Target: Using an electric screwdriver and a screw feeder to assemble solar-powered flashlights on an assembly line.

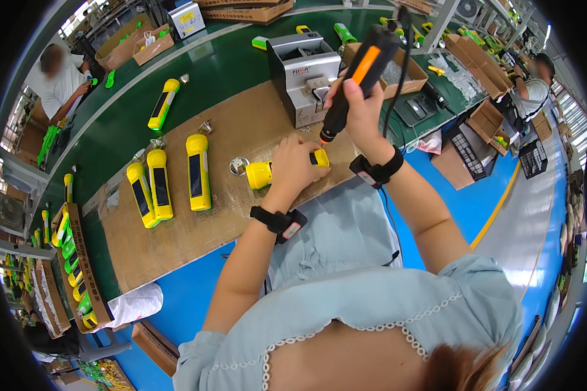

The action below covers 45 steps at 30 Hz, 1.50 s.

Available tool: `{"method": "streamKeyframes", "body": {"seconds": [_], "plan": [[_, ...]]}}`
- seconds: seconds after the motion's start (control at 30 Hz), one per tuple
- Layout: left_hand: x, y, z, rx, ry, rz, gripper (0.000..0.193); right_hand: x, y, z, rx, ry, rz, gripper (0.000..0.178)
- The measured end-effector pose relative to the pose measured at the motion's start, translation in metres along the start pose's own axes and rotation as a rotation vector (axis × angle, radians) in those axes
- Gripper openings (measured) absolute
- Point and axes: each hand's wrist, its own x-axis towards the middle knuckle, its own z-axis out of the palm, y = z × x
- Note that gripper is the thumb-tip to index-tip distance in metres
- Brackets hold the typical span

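My right hand (365,116) is wrapped round a black electric screwdriver (376,53) with an orange stripe. The driver tilts down to the left, its tip at the end of a yellow flashlight (259,176). With bent fingers, my left hand (292,164) holds that flashlight down on a brown cardboard sheet (222,247) and covers its middle. By its wide end lies a round silver lamp part (239,166). Further left, three yellow flashlights with dark panels, one of them a single flashlight (199,173), lie on the cardboard, silver lamp parts near their tops.
A grey screw feeder (304,78) stands just beyond my hands. An open box (398,77) of small parts is right of it. Another yellow-green flashlight (164,104) lies on the green table. A box (85,267) of flashlights sits at left. Two people work farther off, left and right.
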Motion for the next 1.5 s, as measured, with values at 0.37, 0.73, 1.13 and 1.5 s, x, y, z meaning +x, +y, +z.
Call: {"method": "streamKeyframes", "body": {"seconds": [0.37, 0.73, 1.13, 1.5], "plan": [[-0.018, -0.008, -0.026, -0.102, 0.229, 0.210, 0.047, 0.087, 0.015, 0.006, -0.138, 0.088, -0.238, 0.028], [-0.063, -0.041, -0.058, 0.090, 0.107, -0.017, 0.046, 0.051, 0.002, 0.011, -0.123, -0.099, -0.035, 0.027], [-0.059, -0.036, -0.025, 0.073, 0.241, -0.079, 0.047, -0.039, -0.009, 0.061, 0.164, -0.226, 0.004, 0.039], [-0.061, -0.035, -0.024, 0.066, 0.239, -0.083, 0.045, -0.041, -0.004, 0.065, 0.033, -0.167, 0.002, 0.028]]}}
